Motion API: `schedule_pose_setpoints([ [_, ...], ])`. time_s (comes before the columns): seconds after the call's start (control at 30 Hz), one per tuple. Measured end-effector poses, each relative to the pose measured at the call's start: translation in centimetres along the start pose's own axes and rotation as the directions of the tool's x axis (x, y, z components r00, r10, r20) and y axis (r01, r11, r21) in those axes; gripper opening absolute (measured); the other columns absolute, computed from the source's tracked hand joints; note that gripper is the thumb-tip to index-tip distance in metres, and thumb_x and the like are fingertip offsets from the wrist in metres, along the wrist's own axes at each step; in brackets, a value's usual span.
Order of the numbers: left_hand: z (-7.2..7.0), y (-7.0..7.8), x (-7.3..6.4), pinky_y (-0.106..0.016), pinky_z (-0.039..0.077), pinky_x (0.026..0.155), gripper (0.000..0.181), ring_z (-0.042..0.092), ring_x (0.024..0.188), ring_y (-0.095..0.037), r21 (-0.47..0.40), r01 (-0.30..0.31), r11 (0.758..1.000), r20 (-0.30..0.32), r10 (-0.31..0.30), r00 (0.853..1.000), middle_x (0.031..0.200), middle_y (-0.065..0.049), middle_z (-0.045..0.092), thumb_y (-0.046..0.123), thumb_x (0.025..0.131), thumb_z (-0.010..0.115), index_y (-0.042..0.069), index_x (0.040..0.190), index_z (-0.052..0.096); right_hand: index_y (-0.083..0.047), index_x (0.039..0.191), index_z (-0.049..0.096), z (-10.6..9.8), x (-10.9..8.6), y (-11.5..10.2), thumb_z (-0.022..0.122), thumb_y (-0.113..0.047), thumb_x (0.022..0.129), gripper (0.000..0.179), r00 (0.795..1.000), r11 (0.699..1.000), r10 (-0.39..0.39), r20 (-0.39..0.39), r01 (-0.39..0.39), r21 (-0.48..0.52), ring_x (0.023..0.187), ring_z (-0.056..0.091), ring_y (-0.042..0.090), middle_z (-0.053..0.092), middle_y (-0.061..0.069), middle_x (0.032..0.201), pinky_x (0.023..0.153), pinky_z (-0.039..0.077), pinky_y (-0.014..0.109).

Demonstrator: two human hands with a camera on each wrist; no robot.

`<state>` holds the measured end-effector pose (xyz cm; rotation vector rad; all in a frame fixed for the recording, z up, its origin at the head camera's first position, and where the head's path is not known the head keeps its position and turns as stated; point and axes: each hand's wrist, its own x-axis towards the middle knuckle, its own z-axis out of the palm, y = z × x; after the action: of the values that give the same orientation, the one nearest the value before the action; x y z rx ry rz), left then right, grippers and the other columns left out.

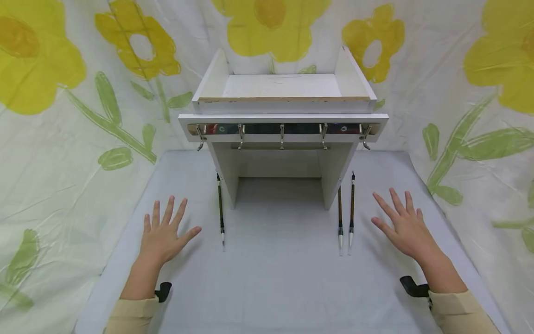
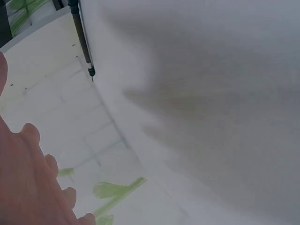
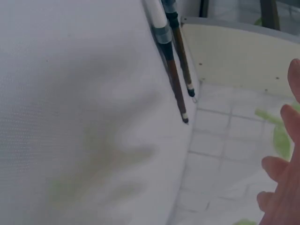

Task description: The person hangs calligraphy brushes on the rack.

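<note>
My left hand (image 1: 162, 239) is held over the left of the table with its fingers spread, holding nothing. Just right of it lies a brush (image 1: 220, 208) with a white tip pointing toward me, close along the rack's left side panel. Over the right of the table, my right hand (image 1: 406, 229) also has its fingers spread and holds nothing. To its left lie two brushes side by side, the outer brush (image 1: 352, 208) and the inner brush (image 1: 340, 218), both with white tips toward me. The wrist views show each palm edge with fingers (image 3: 276, 168) apart from the brushes.
A white wooden rack (image 1: 283, 107) stands at the back middle, with an open-topped tray, side panels and a metal strip of several hooks (image 1: 282, 134). A white cloth covers the table (image 1: 283, 287). Flower-printed curtains (image 1: 467, 153) hang behind and at both sides.
</note>
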<state>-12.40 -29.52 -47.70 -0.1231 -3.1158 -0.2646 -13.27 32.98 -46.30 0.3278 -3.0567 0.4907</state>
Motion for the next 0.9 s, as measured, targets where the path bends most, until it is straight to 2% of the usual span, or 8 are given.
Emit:
schedule_pose_setpoints([
  [0.2,-0.6,1.2,1.0,-0.075,-0.005,0.117,0.095,-0.021,0.152,-0.043,-0.034,-0.006,0.999,-0.003,0.006,1.000,0.170,-0.007,-0.012,0.076,0.093,0.043,0.029,0.163,-0.001,-0.034,0.163,0.011,-0.5,0.4,-0.1,0.051,-0.051,0.103,0.074,1.000,0.999,0.002,0.009,-0.002,0.032,0.150,-0.015,0.052,0.002,0.023,0.168,0.101,0.014,0.088],
  [0.33,-1.0,2.1,1.6,-0.074,-0.008,0.118,0.096,-0.020,0.153,-0.043,-0.066,-0.006,0.998,0.010,0.006,1.000,0.170,-0.007,-0.011,0.075,0.093,0.044,0.029,0.163,-0.002,-0.033,0.163,0.010,-0.6,0.6,-0.2,0.052,-0.051,0.103,0.076,0.999,0.996,0.020,0.040,-0.023,0.088,0.151,-0.009,0.053,0.004,0.024,0.168,0.097,0.019,0.089],
  [0.5,-1.3,2.9,2.4,-0.073,-0.004,0.118,0.095,-0.017,0.153,-0.044,-0.078,0.000,0.997,-0.006,-0.001,1.000,0.170,-0.008,-0.009,0.076,0.094,0.042,0.030,0.163,-0.004,-0.032,0.164,0.010,-0.5,0.8,-0.3,0.053,-0.052,0.102,0.077,0.998,0.990,0.040,0.057,-0.047,0.132,0.148,0.011,0.058,0.011,0.026,0.166,0.099,0.022,0.086],
  [0.63,-1.6,3.5,3.0,-0.074,-0.001,0.118,0.094,-0.016,0.153,-0.045,-0.110,-0.006,0.994,0.005,0.006,1.000,0.170,-0.008,-0.010,0.075,0.095,0.040,0.030,0.163,-0.006,-0.026,0.164,0.014,-0.4,0.9,-0.4,0.055,-0.050,0.102,0.078,0.999,0.988,0.027,0.022,-0.030,0.151,0.141,0.027,0.060,0.019,0.028,0.164,0.103,0.027,0.082],
  [0.73,-1.8,4.1,3.4,-0.073,-0.001,0.119,0.093,-0.017,0.153,-0.044,-0.156,-0.017,0.988,0.018,0.020,1.000,0.170,-0.005,-0.010,0.073,0.096,0.041,0.030,0.162,-0.007,-0.020,0.163,0.019,-0.2,0.9,-0.5,0.058,-0.046,0.102,0.077,0.999,0.984,0.019,-0.025,-0.015,0.175,0.135,0.041,0.056,0.028,0.029,0.161,0.100,0.039,0.075],
  [0.83,-2.0,4.7,3.8,-0.071,-0.002,0.120,0.091,-0.019,0.153,-0.042,-0.176,-0.032,0.984,0.016,0.036,0.999,0.171,-0.004,-0.009,0.073,0.096,0.041,0.032,0.162,-0.007,-0.016,0.162,0.022,0.0,0.9,-0.6,0.059,-0.045,0.101,0.077,0.998,0.982,0.028,-0.056,-0.017,0.191,0.123,0.055,0.052,0.037,0.031,0.155,0.091,0.052,0.066],
  [0.9,-2.2,5.2,4.1,-0.071,-0.003,0.120,0.091,-0.019,0.153,-0.041,-0.176,-0.042,0.983,0.010,0.044,0.999,0.171,-0.003,-0.008,0.073,0.096,0.041,0.032,0.162,-0.006,-0.014,0.161,0.025,0.1,0.9,-0.7,0.059,-0.046,0.101,0.076,0.998,0.980,0.037,-0.058,-0.025,0.197,0.116,0.061,0.050,0.042,0.032,0.151,0.086,0.056,0.063],
])
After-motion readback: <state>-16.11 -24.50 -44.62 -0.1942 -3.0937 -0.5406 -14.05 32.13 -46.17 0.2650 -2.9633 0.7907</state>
